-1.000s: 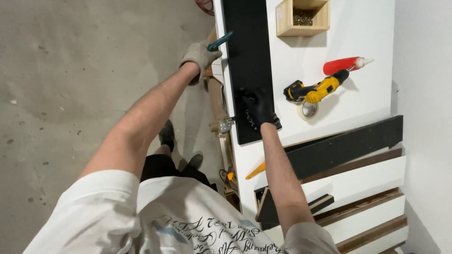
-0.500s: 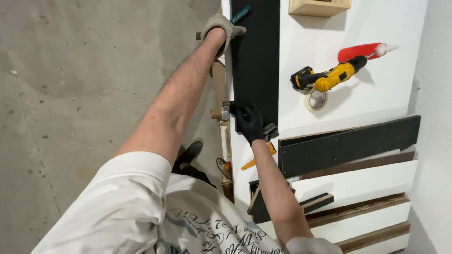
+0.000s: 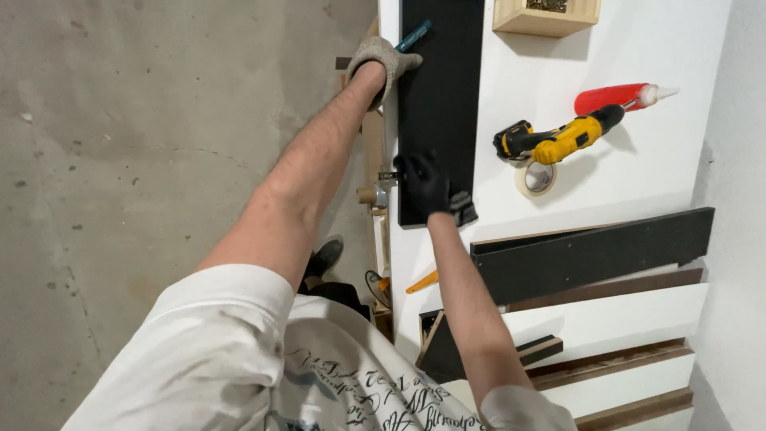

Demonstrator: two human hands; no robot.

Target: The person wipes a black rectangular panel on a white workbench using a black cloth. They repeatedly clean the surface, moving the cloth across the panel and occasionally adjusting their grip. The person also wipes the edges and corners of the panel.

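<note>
Two gloved hands [image 3: 383,60], one drill [image 3: 558,140], one tape roll [image 3: 535,178].

A white worktop [image 3: 638,168] fills the right half of the frame, its left edge running down from the top centre. On it, at upper centre, lies a long black panel [image 3: 443,104], flat and parallel to that edge. At the top edge sits a small wooden box [image 3: 545,16]. To the right of the panel lie a yellow and black power tool [image 3: 558,140] and, just above it, a red tube [image 3: 618,97] with a pale nozzle. A roll of tape [image 3: 536,177] touches the tool's underside. Lower right, a second black board [image 3: 590,255] lies slanted, with white, wood-edged boards [image 3: 614,319] stacked below it. Grey concrete floor [image 3: 159,144] covers the left half.
</note>
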